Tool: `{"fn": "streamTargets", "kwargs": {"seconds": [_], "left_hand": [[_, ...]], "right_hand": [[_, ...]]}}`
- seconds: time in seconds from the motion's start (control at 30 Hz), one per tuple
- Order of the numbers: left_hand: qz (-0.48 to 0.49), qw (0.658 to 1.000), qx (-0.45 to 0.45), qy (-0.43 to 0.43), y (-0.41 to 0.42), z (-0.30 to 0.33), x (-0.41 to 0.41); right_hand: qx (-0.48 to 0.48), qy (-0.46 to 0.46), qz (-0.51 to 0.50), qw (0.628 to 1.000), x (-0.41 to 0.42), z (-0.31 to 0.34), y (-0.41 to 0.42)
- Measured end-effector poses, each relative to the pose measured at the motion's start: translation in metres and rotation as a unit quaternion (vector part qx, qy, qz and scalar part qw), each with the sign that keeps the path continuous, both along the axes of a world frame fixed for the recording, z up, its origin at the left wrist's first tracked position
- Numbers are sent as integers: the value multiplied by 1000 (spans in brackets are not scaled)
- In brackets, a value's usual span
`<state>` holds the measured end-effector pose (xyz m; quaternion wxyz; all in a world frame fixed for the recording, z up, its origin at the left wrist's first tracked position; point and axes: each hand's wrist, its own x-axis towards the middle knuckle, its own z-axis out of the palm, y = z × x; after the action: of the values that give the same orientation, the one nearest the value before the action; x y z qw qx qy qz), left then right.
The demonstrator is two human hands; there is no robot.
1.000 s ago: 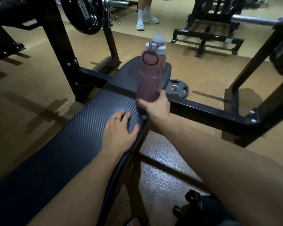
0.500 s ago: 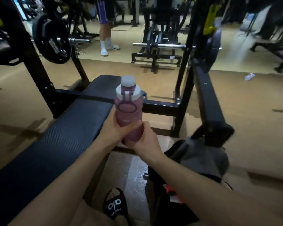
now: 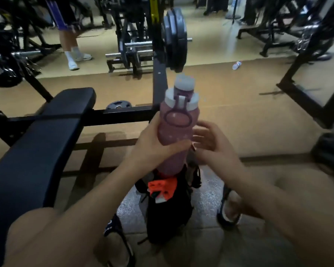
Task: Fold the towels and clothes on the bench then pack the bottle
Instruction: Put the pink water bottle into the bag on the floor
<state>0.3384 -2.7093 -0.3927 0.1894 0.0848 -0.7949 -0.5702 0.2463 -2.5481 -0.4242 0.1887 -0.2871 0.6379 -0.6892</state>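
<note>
A pink bottle (image 3: pixel 178 124) with a white cap and a purple loop stands upright above a black bag (image 3: pixel 170 207) on the floor between my feet. My left hand (image 3: pixel 152 149) grips the bottle's lower body, thumb across its front. My right hand (image 3: pixel 210 143) hovers just right of the bottle with fingers spread and relaxed, apart from it or barely touching. The bag's mouth shows orange and white fabric (image 3: pixel 162 188). The black padded bench (image 3: pixel 39 143) lies to the left with nothing on the part in view.
The bench's black steel frame (image 3: pixel 123 114) crosses behind the bottle, with a loaded barbell rack (image 3: pixel 174 47) beyond. A small weight plate (image 3: pixel 118 105) lies on the floor. A person's legs (image 3: pixel 71 53) stand at the back left. A plastic bottle (image 3: pixel 236 65) lies far right.
The bottle has come off the bench and moved right, over the bag. My left hand took hold of it and my right hand let go and opened beside it.
</note>
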Motion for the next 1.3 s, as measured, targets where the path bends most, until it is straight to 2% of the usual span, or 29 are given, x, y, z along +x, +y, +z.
{"fn": "streamTargets", "kwargs": {"seconds": [0.13,0.27,0.4,0.6,0.7,0.77,0.83,0.9,1.0,1.03,1.1,1.2,1.3], "left_hand": [[-24,999,17,-28,48,-35,-38],[-18,998,43,-50,74,-68,-71],[-23,997,32,-68,79,-84,-97],[27,991,-83,-103,83,-79,-125],[46,987,-119,-102,71,-83,-136],[68,985,-129,-93,64,-87,-139],[82,983,-139,-85,60,-92,-140],[84,980,-157,-85,61,-96,-139],[96,976,-169,-93,61,-103,-137],[96,975,-176,-97,60,-104,-137],[94,972,-187,-103,57,-107,-136],[97,970,-192,-111,53,-108,-134],[95,967,-205,-117,49,-108,-132]], "right_hand": [[-12,-21,-28,999,-41,1,45],[44,4,25,999,-63,-10,65],[87,-5,50,995,-92,-26,69],[110,-16,49,993,-132,-47,56],[116,-92,40,988,-158,-72,46],[169,-126,37,977,-172,-102,39],[300,-36,85,949,-173,-134,36],[425,89,172,884,-165,-164,32],[540,202,248,778,-155,-202,21],[567,232,257,748,-156,-214,16],[587,283,267,711,-156,-231,10],[597,331,275,677,-151,-249,6],[611,341,288,654,-149,-266,1]]}}
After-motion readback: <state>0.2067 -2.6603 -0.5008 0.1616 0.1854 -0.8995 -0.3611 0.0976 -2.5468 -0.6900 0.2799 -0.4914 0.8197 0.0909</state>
